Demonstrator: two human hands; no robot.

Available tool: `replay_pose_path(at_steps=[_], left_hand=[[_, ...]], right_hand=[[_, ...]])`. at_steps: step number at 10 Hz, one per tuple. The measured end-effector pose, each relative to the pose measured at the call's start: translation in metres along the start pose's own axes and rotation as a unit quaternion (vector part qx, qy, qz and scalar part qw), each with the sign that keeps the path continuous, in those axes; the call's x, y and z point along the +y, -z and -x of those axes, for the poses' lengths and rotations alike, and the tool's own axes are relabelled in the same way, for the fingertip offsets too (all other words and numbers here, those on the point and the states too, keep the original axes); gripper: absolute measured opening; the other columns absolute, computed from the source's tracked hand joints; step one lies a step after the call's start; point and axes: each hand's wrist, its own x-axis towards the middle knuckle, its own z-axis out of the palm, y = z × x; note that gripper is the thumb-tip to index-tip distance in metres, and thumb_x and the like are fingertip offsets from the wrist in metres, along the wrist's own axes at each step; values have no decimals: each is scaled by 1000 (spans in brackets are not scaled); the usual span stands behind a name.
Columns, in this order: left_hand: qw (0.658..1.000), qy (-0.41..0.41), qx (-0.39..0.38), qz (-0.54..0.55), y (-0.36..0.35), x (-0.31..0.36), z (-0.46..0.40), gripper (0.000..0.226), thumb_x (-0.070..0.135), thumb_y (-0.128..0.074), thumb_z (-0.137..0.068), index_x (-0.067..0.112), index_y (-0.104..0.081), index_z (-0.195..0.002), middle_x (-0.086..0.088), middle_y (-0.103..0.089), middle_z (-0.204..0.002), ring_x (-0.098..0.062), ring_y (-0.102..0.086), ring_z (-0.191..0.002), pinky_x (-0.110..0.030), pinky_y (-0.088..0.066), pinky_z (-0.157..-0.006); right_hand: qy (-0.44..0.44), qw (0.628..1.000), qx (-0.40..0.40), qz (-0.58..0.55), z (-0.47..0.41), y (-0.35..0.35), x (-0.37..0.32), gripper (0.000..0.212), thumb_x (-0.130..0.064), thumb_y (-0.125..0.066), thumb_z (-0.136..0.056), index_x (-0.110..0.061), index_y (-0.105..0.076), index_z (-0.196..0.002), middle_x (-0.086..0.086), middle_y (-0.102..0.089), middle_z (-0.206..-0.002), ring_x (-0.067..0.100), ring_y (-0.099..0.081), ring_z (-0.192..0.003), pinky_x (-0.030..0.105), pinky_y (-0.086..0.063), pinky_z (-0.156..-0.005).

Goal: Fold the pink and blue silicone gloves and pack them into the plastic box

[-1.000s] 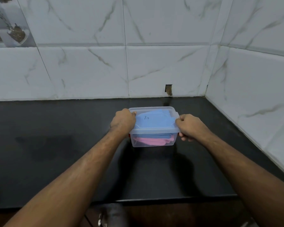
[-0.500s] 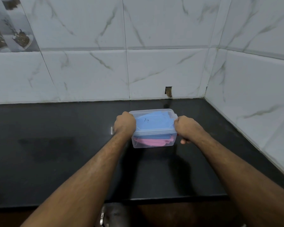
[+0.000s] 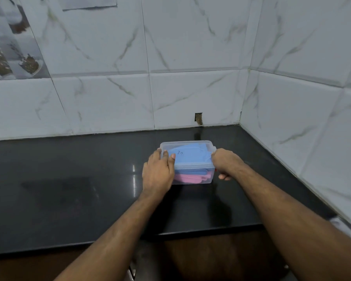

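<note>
Two hands on lidded box [image 3: 193,165] on worktop [image 3: 69,179], left hand [image 3: 157,173] pressing lid with flat fingers, right hand [image 3: 226,164] clenched round box end, blue glove [image 3: 187,157] over pink glove [image 3: 187,178] inside

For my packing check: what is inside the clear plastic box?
The clear plastic box holds a blue silicone glove over a pink silicone glove. The hands hide its ends.
</note>
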Motion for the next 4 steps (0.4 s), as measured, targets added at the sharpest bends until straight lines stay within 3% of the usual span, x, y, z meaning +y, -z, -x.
replay_pose_path(at_steps=[1, 2, 3, 4], left_hand=[[998, -19, -64, -19, 6, 2, 11, 64, 56, -25, -107, 19, -46, -154, -11, -35, -165, -28, -38, -148, -45, -30, -119], [990, -31, -138, -1, 22, 2, 6, 68, 64, -26, -104, 26, -39, -158, -3, -27, -170, -24, -27, -155, -44, -24, -124], [982, -51, -177, -37, 33, 5, -1, 68, 64, -23, -105, 26, -34, -160, 0, -22, -171, -23, -16, -159, -46, -16, -128], [981, -88, -144, -98, 30, 10, 7, 69, 61, -19, -106, 21, -30, -161, -2, -20, -172, -22, -8, -160, -47, -10, -129]], right_hand=[[15, 998, 58, -2, 15, -2, 16, 41, -38, -31, -108, -12, -61, -96, 5, -71, -76, 16, -68, -54, 29, -61, -59], [47, 989, 142, -2, 34, -7, 36, 47, -42, -27, -109, -14, -65, -106, 3, -70, -87, 19, -68, -73, 30, -55, -61], [96, 968, 230, 38, 45, -5, 52, 38, -40, -30, -109, -16, -58, -120, 4, -61, -99, 20, -60, -80, 27, -36, -55], [190, 955, 221, 48, 46, -4, 66, 38, -41, -34, -108, -16, -54, -129, 9, -52, -120, 27, -61, -101, 37, -50, -74]])
